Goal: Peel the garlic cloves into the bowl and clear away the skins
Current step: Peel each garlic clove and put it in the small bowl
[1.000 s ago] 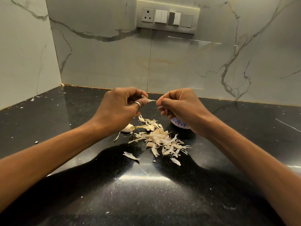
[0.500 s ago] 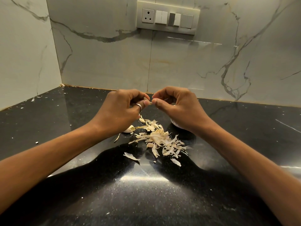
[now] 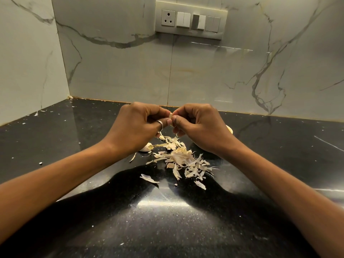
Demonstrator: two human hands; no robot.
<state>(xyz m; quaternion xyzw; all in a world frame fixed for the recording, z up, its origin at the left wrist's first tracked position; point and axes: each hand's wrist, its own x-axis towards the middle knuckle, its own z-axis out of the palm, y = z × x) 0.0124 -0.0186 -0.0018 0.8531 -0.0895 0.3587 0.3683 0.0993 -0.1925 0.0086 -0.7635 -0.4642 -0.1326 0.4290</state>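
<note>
The clove sits right between the two sets of fingertips, held up above the counter. Both hands touch it at once. The left hand has its fingers curled in and pinches the clove from the left, with the ringed thumb against its lower end. The right hand, also curled, pinches it from the right, with the right thumb on its side.

Only a pale sliver of the clove shows in the gap. That sliver runs roughly upright, so its long axis seems to stand across the line joining the two hands. How much skin is left on it cannot be told.

In my judgement the step in hand is stripping skin off this clove. Neither hand is nearer, so what matters is which one anchors it. The left looks like the holder and the right like the puller (a pull to the right and down would peel along the skin).

Directly below the fingertips lies the heap of skins, spreading toward the person. A second clove rests below and left of the fingers, by the left wrist.

Past the right hand's far side a pale edge peeps out. Whether that is the bowl I cannot tell. If it is, the drop-off lies to the right of the fingers, nearer the right hand.
</note>
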